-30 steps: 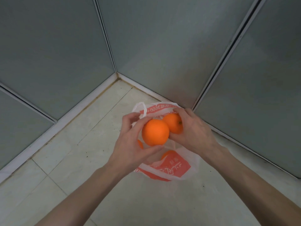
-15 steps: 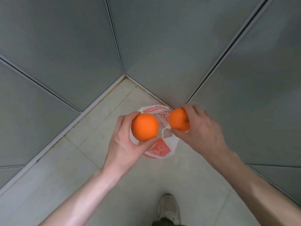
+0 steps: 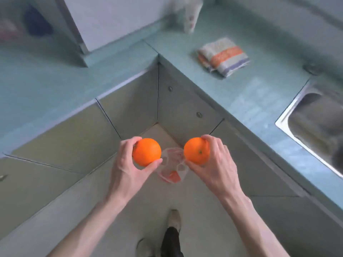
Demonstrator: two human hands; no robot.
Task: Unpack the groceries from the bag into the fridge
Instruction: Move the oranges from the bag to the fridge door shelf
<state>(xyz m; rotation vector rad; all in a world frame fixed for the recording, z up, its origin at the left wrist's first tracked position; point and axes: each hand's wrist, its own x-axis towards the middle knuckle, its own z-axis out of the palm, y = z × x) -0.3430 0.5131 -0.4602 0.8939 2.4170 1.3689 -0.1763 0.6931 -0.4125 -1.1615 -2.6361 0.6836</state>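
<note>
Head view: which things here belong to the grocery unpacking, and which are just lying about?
Part of the job:
left hand gripping an orange
right hand gripping a second orange
plastic bag on the floor

Lying about:
folded towel on the countertop
sink

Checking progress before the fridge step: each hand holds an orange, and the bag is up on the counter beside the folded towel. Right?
Not quite. The left hand grips one orange and the right hand the other orange, but the bag lies on the floor in the cabinet corner, below the hands. Only the folded towel sits on the counter, as the head view shows.
</note>
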